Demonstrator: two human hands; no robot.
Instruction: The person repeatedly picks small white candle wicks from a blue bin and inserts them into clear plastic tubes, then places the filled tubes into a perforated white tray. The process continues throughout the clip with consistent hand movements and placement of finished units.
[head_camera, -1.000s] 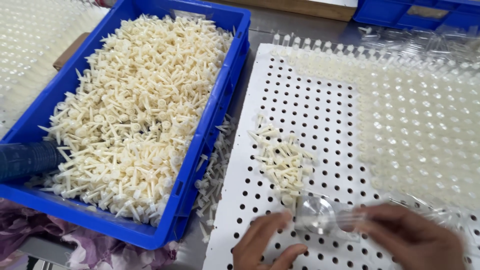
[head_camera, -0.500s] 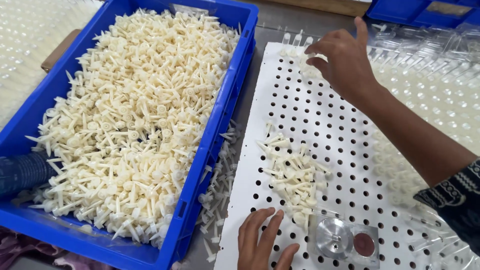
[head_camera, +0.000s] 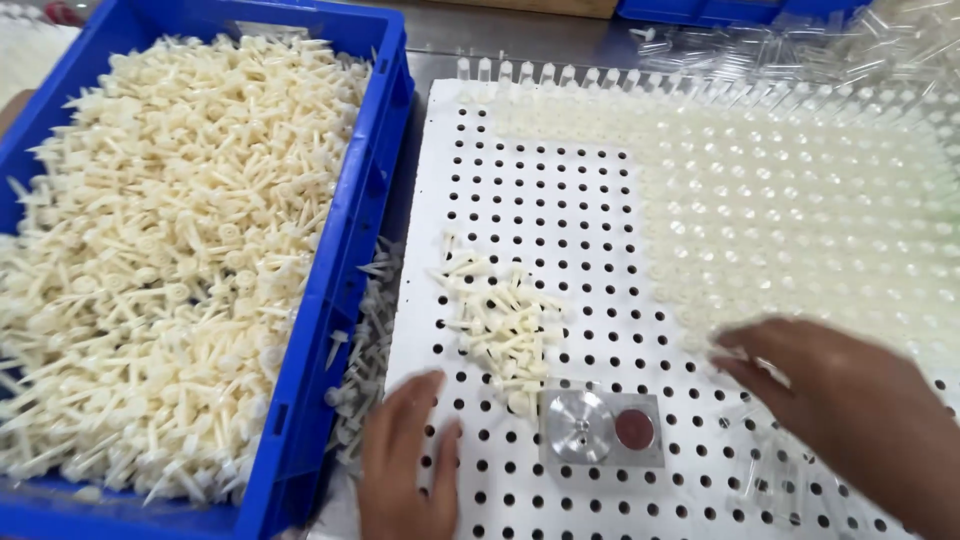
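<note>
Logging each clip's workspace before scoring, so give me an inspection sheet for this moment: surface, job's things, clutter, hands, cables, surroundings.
Surface: white perforated plastic board, right part filled with upright clear plastic tubes.
Job's things: small heap of cream plastic pins on the board; square clear block with a metal disc and a red dot just below the heap.
Clutter: stray cream pins between crate and board.
Hands: left hand flat on the board, fingers spread, empty; right hand over the tubes' edge, blurred, grip unclear.
Cables: nothing seen.
Surroundings: blue plastic crate full of cream pins at left; loose clear tubes at top right.
</note>
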